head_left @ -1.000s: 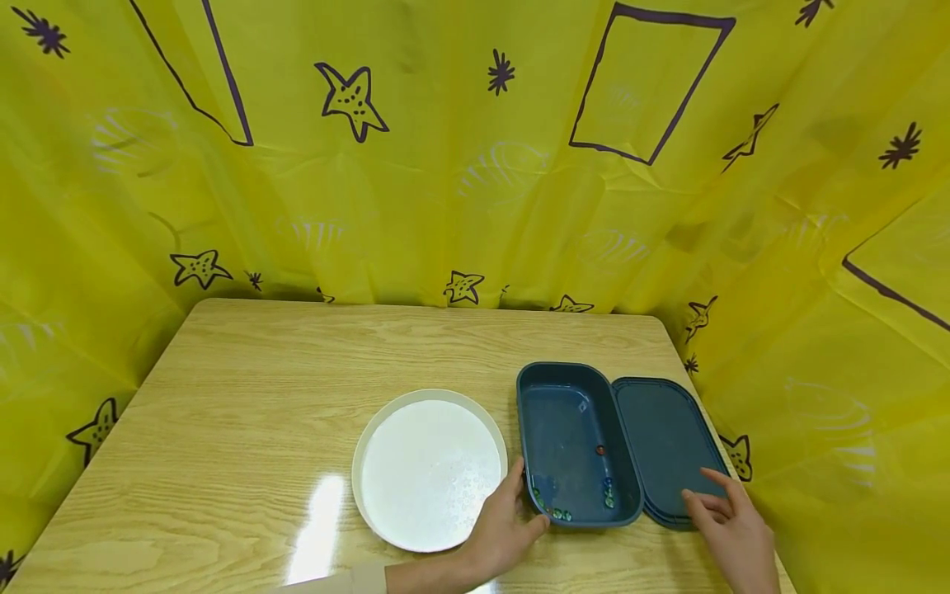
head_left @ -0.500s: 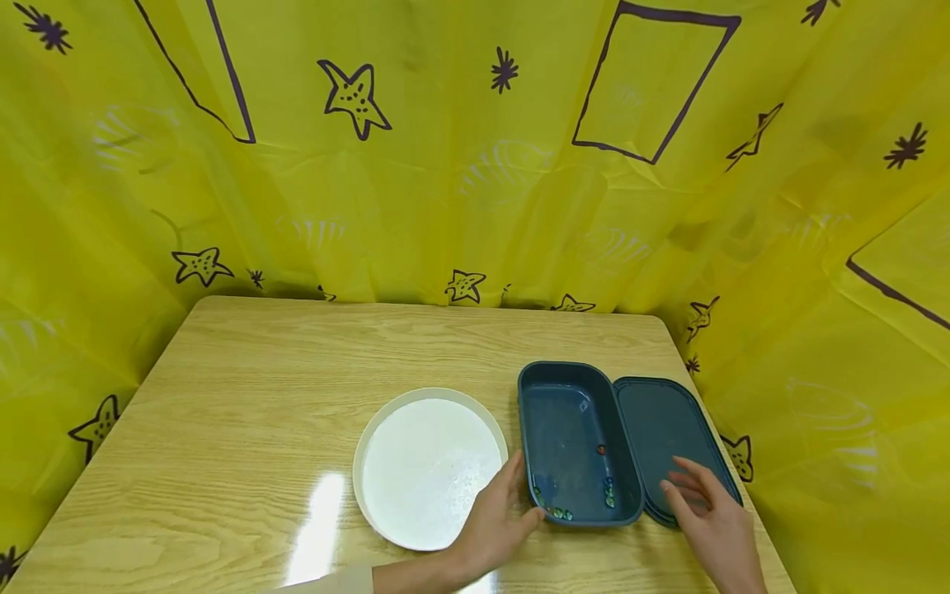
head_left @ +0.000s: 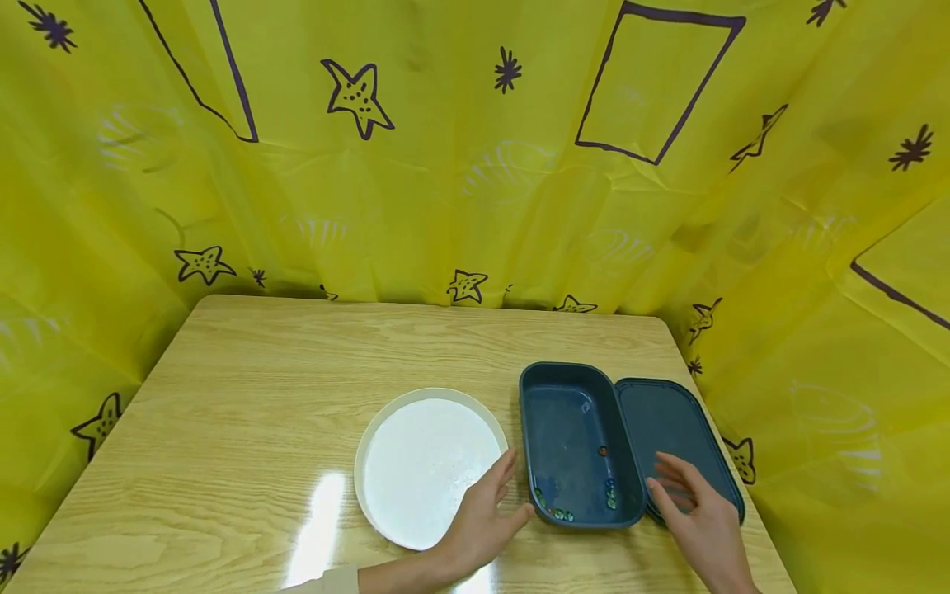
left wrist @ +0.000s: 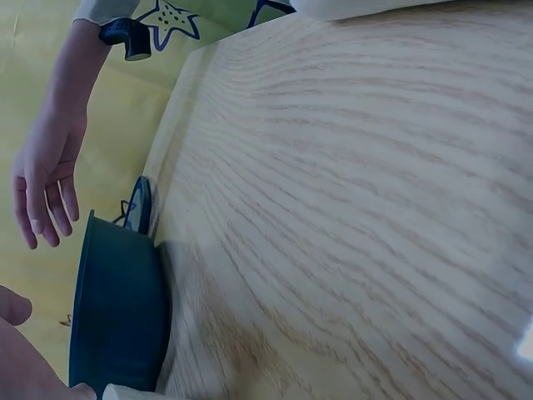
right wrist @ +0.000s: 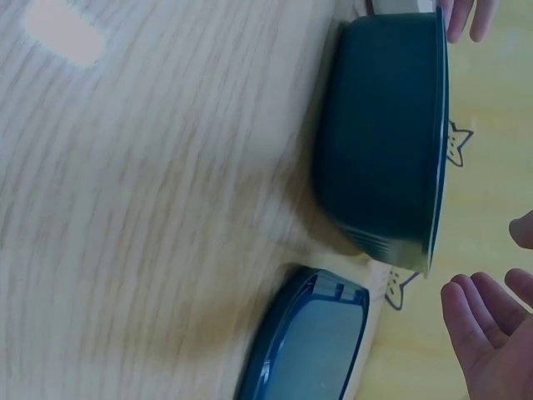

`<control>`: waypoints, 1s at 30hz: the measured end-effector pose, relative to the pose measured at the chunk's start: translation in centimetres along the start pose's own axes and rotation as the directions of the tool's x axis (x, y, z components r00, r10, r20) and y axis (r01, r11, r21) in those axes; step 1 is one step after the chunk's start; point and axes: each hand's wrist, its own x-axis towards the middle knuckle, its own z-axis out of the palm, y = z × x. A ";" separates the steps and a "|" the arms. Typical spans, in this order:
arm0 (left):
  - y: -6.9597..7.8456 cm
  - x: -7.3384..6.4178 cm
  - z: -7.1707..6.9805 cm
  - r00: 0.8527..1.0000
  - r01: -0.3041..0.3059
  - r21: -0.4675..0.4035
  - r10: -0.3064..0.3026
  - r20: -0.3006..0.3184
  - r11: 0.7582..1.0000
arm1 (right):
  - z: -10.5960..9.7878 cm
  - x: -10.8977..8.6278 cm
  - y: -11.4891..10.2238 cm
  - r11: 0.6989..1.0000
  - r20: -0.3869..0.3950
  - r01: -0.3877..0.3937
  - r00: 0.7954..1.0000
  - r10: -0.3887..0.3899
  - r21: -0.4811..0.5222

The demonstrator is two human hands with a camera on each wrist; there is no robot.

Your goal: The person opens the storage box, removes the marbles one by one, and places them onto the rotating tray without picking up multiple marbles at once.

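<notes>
A dark teal, rounded rectangular container [head_left: 567, 412] stands uncovered on the table. Along its near end lie several small glass pieces, like marbles, green [head_left: 564, 515] and blue-green [head_left: 611, 495]; a reddish one [head_left: 603, 451] sits by the right wall. My left hand [head_left: 482, 520] hovers left of the container's near corner, thumb and fingers spread, holding nothing. Over the near end of the matching flat lid [head_left: 671, 429], my right hand [head_left: 701, 520] hangs with relaxed fingers and grips nothing. The right wrist view shows those fingers [right wrist: 475, 321] apart from the container's wall [right wrist: 379, 133].
A round white tray [head_left: 430, 470] with a raised cream rim lies left of the container, partly behind my left hand. The lid lies against the container's right side, near the edge of the wooden table [head_left: 245, 412]. Yellow patterned curtains [head_left: 445, 165] hang behind and beside it.
My left hand has drawn back slightly leftward, off the container's side. My right hand has shifted left across the lid toward the container. Container, lid and tray stay in place.
</notes>
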 end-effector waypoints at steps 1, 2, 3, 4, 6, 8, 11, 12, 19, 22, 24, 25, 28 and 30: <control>0.0 0.0 -0.1 1.000 -0.008 0.006 0.008 0.000 1.000 | 0.0 0.0 -0.1 1.000 -0.002 0.008 1.000 -0.008 0.000; 0.0 -0.1 -0.2 1.000 -0.017 0.012 0.017 -0.002 1.000 | 0.0 0.1 -0.2 1.000 -0.006 0.016 1.000 -0.016 0.001; -0.1 -0.1 -0.4 1.000 -0.025 0.018 0.025 -0.002 1.000 | 0.0 0.1 -0.3 1.000 -0.010 0.025 1.000 -0.025 0.002; -0.2 -0.1 -0.5 0.999 -0.036 0.027 0.036 -0.004 0.999 | 0.0 0.1 -0.3 0.999 -0.015 0.034 0.999 -0.034 0.001; -0.3 -0.2 -0.9 0.999 -0.049 0.044 0.050 -0.007 0.998 | -0.1 0.2 -0.5 0.999 -0.024 0.051 0.998 -0.051 0.001; -0.4 -0.3 -1.3 0.998 -0.062 0.063 0.063 -0.016 0.996 | -0.2 0.3 -0.7 0.998 -0.026 0.066 0.997 -0.066 0.006; -0.6 -0.4 -1.9 0.997 -0.075 0.099 0.078 -0.026 0.992 | -0.2 0.3 -1.0 0.996 -0.012 0.085 0.996 -0.085 0.020; -0.7 -0.5 -2.1 0.996 -0.078 0.113 0.082 -0.030 0.990 | -0.2 0.3 -1.1 0.996 -0.006 0.091 0.996 -0.091 0.023; -1.3 -1.3 -3.7 0.995 -0.077 0.211 0.089 -0.046 0.974 | -0.2 0.6 -1.4 0.989 0.026 0.137 0.990 -0.138 0.055; -1.4 -1.4 -4.5 0.994 -0.080 0.253 0.096 -0.051 0.964 | -0.2 0.8 -1.7 0.987 0.051 0.143 0.988 -0.147 0.079; -1.4 -1.5 -5.0 0.993 -0.083 0.288 0.102 -0.053 0.954 | -0.3 0.9 -1.9 0.983 0.068 0.152 0.985 -0.160 0.099; -1.5 -1.6 -5.3 0.993 -0.086 0.304 0.106 -0.050 0.949 | -0.2 1.0 -2.0 0.981 0.075 0.159 0.983 -0.168 0.107; -1.5 -1.9 -6.2 0.992 -0.103 0.358 0.123 -0.036 0.928 | -0.1 1.2 -2.3 0.974 0.094 0.185 0.976 -0.198 0.131; -1.6 -2.2 -6.7 0.988 -0.131 0.417 0.152 -0.017 0.899 | 0.0 1.3 -2.4 0.970 0.108 0.192 0.972 -0.209 0.147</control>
